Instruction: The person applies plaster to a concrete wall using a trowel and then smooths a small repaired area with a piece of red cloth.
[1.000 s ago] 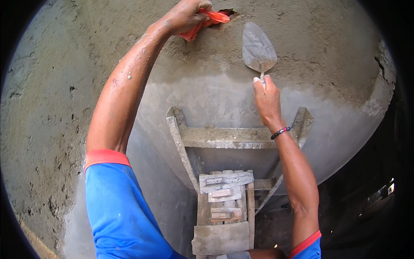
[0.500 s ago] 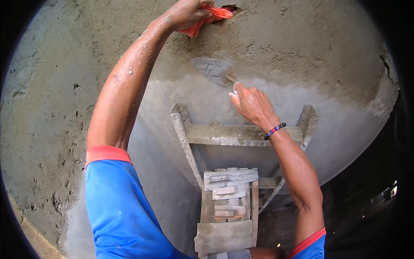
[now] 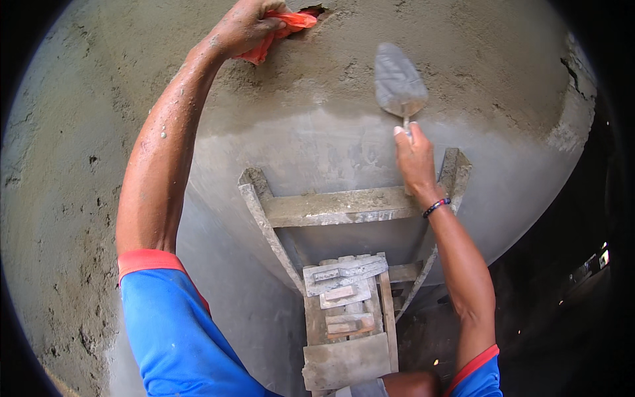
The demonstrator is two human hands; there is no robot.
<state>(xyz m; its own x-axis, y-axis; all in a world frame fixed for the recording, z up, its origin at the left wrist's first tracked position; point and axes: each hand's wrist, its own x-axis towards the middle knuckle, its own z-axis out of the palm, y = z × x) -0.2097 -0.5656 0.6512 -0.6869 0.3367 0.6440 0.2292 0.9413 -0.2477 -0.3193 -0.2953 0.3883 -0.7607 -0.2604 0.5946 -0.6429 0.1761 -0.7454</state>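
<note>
Upper centre of the frame, an open gap, wide enough for a hand, lies along the wall (image 3: 344, 73) between the left hand (image 3: 250, 25), with its crumpled orange plastic (image 3: 263, 47), and the trowel (image 3: 400, 79) upright in the right hand (image 3: 417, 161). The left forearm (image 3: 159, 145) cuts diagonally across the left side. At centre, a ladder's top rung (image 3: 344, 207) bars the way; below it, hand floats (image 3: 345, 272) crowd a platform (image 3: 347, 364).

Trowel (image 3: 399, 79) right of wad (image 3: 296, 22), ladder (image 3: 347, 207) below both.
</note>
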